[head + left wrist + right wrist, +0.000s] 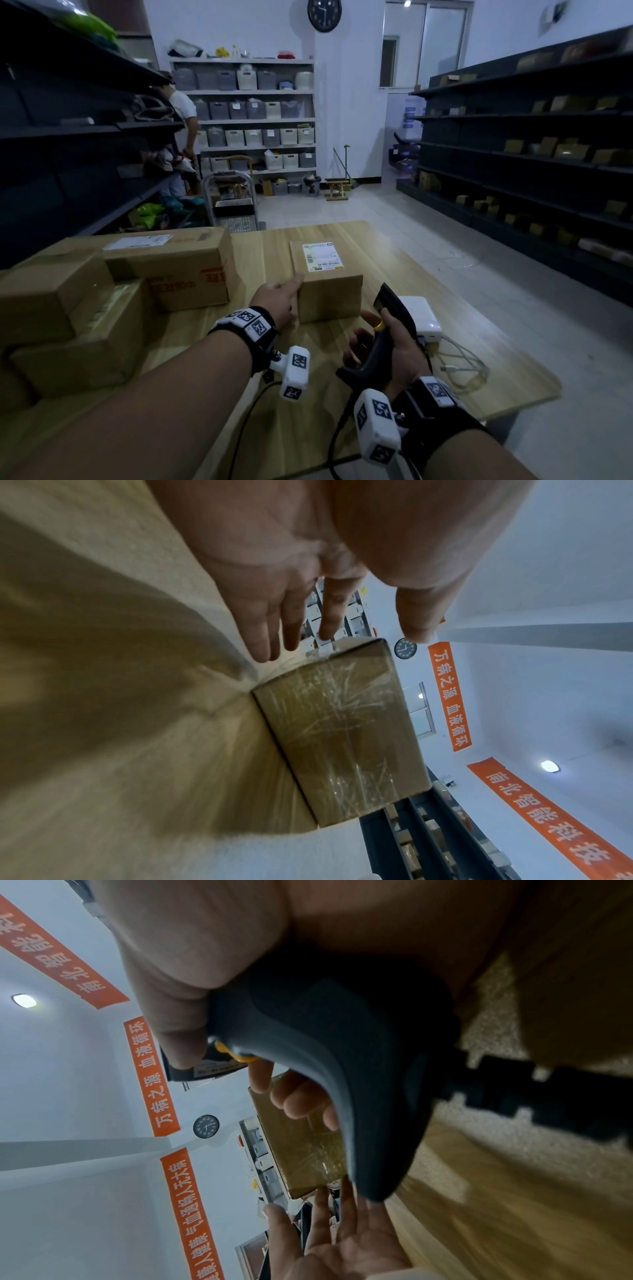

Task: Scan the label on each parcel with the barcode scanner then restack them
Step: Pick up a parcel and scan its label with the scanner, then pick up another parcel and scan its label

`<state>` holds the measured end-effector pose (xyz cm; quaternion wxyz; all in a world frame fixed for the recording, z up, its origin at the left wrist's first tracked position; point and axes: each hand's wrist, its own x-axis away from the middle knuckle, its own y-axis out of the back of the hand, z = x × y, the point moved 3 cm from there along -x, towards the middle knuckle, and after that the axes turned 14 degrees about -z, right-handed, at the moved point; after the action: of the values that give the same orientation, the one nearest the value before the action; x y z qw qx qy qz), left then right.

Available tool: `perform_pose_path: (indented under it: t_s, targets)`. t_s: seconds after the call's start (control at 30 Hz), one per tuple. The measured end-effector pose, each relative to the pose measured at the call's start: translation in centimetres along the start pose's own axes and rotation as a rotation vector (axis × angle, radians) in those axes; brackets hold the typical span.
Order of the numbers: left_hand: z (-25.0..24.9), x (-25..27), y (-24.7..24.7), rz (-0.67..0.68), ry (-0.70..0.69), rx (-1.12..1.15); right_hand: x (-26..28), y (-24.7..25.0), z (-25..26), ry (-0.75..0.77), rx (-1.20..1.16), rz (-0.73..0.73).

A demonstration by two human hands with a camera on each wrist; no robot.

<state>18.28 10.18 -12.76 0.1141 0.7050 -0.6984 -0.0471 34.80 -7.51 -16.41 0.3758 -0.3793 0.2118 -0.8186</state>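
A small cardboard parcel [328, 294] sits mid-table with a white label [322, 257] on its top face. My left hand [286, 296] lies against its left side with straight fingers, and the thumb touches the top near corner. In the left wrist view the fingers [263, 631] reach past the taped parcel [342, 731]. My right hand [380, 337] grips a black barcode scanner [388, 301] with a yellow trigger, held just right of the parcel and pointing up and forward. The right wrist view shows the scanner handle [335, 1056] in my palm, with the parcel [301, 1148] beyond it.
Other parcels are stacked on the table's left: a large box [178, 270] and two smaller ones [51, 294] [78, 349]. A white adapter [423, 318] with cables [462, 368] lies to the right, near the table edge [534, 401]. Shelving flanks the aisle. A person [185, 113] stands far left.
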Motion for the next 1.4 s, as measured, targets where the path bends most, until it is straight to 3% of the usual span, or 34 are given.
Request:
perform_pose_path:
  t_s: [0.33,0.47,0.73,0.83,1.03,1.13,1.23,1.4]
  targets:
    - [-0.3,3.1,4.4,-0.184,-0.145,0.117,-0.3,-0.2,-0.3,0.013,0.027,-0.030]
    - [0.3,4.7,5.5,-0.195,-0.072,0.172,-0.6,-0.4,-1.2,0.071,0.108,-0.104]
    - [-1.6,8.0,10.4,-0.198,-0.205,0.070,1.4,-0.5,-0.9,0.106,0.206,-0.141]
    - [-3.1,8.6,14.0,-0.269,-0.245,0.048,2.6,-2.9,-1.4,0.112,0.288,-0.140]
    - [-4.8,9.8,22.1,-0.500,-0.352,0.003,5.8,-10.0,-4.7,0.071,0.399,0.037]
    - [-5.4,9.5,26.6,-0.677,-0.398,-0.105,6.9,-12.1,-5.7,0.037,0.460,0.136]
    - [-5.8,8.6,30.6,-0.829,-0.337,-0.410,7.7,-13.1,-6.2,0.028,0.507,0.171]
    - [-3.6,6.3,34.4,-0.677,-0.206,-0.694,8.7,-13.9,-6.3,0.068,0.524,0.211]
